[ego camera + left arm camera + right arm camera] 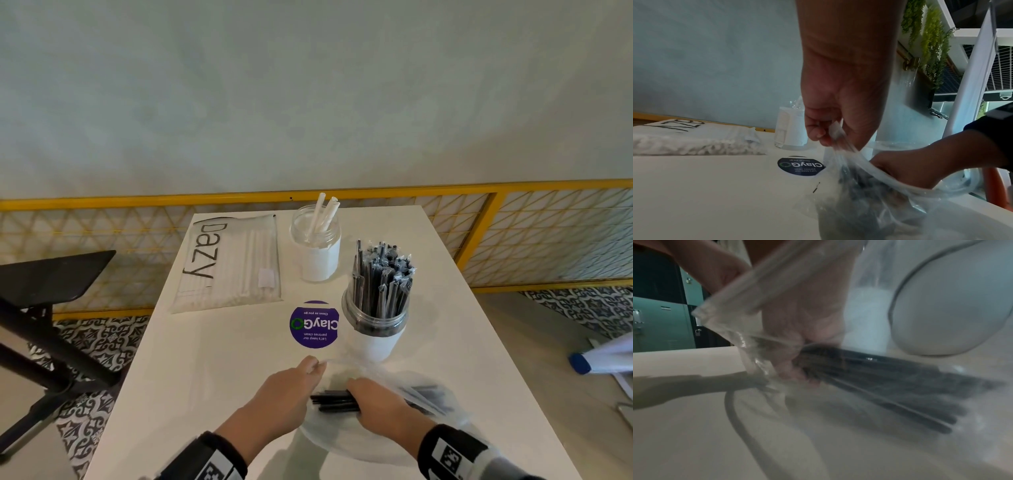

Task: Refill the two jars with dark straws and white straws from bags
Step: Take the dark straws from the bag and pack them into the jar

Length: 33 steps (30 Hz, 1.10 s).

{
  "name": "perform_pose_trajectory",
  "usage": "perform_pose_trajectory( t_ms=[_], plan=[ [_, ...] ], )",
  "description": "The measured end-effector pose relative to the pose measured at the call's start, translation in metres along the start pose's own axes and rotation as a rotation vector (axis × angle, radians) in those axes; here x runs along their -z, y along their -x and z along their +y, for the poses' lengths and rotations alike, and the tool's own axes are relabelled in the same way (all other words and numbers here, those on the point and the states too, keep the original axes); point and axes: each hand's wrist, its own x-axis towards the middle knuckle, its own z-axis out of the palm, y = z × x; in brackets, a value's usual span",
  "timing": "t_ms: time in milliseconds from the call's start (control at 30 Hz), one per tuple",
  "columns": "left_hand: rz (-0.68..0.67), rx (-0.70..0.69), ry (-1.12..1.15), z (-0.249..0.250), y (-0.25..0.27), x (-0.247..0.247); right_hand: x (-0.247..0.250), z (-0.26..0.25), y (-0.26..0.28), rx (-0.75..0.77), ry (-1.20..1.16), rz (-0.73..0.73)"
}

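Dark straws (337, 402) lie in a bunch near the front edge of the white table (205, 377), inside a clear bag (424, 397). The right hand (380, 401) is in the bag with its fingers curled round the bunch. The left hand (281, 387) pinches the bag's open edge and lifts it up. Just behind the bag stands a jar (375, 329) packed full of dark straws. Farther back, another jar (317, 246) holds only a few white straws (323, 214). Beside that jar, to the left, lies a flat bag of white straws (229, 263). A round purple sticker (313, 325) sits on the table between them.
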Motion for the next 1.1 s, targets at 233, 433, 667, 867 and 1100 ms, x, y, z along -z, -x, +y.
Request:
perform_pose_trajectory(
  t_ms=[233, 433, 667, 867, 1100],
  plan=[
    [0.052, 0.031, -0.076, -0.017, -0.004, 0.003, 0.041, -0.017, 0.026, 0.181, -0.107, 0.103],
    [0.002, 0.125, -0.044, -0.052, -0.001, 0.017, 0.111, -0.042, 0.056, 0.209, -0.952, 0.451],
    [0.196, 0.05, 0.213, -0.063, -0.001, 0.078, 0.216, -0.014, 0.065, 0.36, -1.563, 0.856],
    [0.244, -0.108, 0.683, 0.012, -0.067, 0.102, 0.23, -0.01, 0.044, 0.286, -1.43, 0.885],
    [0.37, -0.252, 0.912, 0.034, -0.12, 0.066, 0.222, 0.005, 0.027, 0.126, -1.093, 0.946]
  ],
)
